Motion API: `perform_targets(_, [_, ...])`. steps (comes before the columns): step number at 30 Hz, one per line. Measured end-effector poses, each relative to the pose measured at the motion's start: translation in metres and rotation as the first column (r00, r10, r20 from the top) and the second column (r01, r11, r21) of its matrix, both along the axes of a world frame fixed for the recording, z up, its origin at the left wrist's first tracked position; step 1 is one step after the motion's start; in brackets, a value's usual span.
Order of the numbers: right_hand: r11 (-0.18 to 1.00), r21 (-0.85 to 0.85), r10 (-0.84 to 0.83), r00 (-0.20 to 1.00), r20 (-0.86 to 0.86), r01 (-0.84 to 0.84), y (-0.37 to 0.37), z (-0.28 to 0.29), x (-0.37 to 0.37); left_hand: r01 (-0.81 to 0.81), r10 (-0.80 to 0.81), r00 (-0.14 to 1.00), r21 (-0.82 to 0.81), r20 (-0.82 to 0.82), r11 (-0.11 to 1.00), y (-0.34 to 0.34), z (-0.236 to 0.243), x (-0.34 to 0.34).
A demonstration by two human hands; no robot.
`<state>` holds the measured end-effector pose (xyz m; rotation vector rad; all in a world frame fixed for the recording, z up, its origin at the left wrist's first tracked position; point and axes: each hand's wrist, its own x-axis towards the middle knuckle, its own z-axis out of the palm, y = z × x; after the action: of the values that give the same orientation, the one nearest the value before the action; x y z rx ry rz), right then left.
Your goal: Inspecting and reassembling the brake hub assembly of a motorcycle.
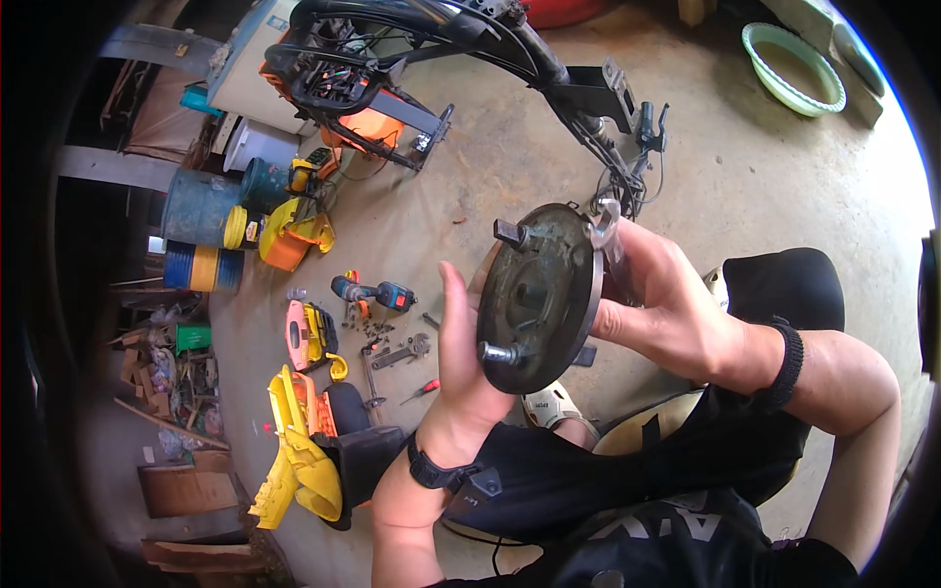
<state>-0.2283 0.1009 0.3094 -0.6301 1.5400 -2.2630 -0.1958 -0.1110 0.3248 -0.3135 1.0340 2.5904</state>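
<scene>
Between my hands is a dark, round brake backing plate (pixel 524 338), tilted, with a shiny metal peg, a dark stub and a raised centre on the facing side. My left hand (pixel 459 365) supports it from the left and below; the thumb points up and the other fingers are hidden behind the plate. My right hand (pixel 659 299) is closed at the plate's right side, its thumb by the rim. A shiny, curved, pale piece (pixel 610 235) shows between the right fingers and the rim; its kind is unclear.
A bare scooter frame (pixel 544 69) stands ahead. On the concrete floor to the left lie a cordless drill (pixel 377 292), an adjustable wrench (pixel 402 351), a red screwdriver (pixel 423 390) and yellow body panels (pixel 294 456). Drums (pixel 196 208) stand far left; a pale green basin (pixel 792 71) sits far right.
</scene>
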Motion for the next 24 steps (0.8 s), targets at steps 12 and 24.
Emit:
perform_targets(12, [0.999,0.040,0.010,0.984,0.176,-0.017,0.005,-0.001,-0.010,0.152,-0.324,0.931,-0.629,-0.168,0.762,-0.021,0.008,-0.015])
perform_targets(24, [0.984,0.168,-0.067,0.998,0.005,0.065,-0.010,-0.020,-0.010,0.212,-0.354,0.921,-0.557,-0.160,0.803,-0.031,0.004,-0.017])
